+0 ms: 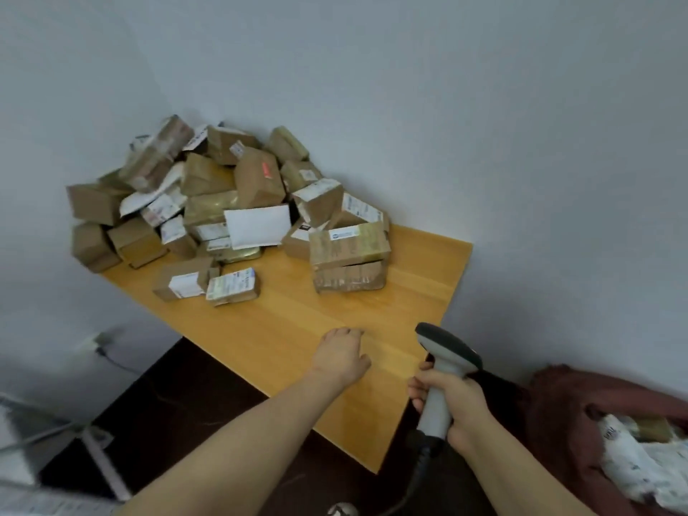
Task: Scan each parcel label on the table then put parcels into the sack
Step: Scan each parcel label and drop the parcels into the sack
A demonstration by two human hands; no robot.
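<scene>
Plain pale grey walls (484,106) meet in a corner behind a light wooden bench (335,303). The floor (178,404) beneath is dark. A plug (99,342) sits low on the left wall.

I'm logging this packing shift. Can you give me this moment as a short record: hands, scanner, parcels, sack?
left hand: over the table, holding nothing
right hand: grips the scanner by its handle
parcels: heaped at the table's far corner, labels showing on several
sack: dark red, right of the table, some parcels inside
</scene>
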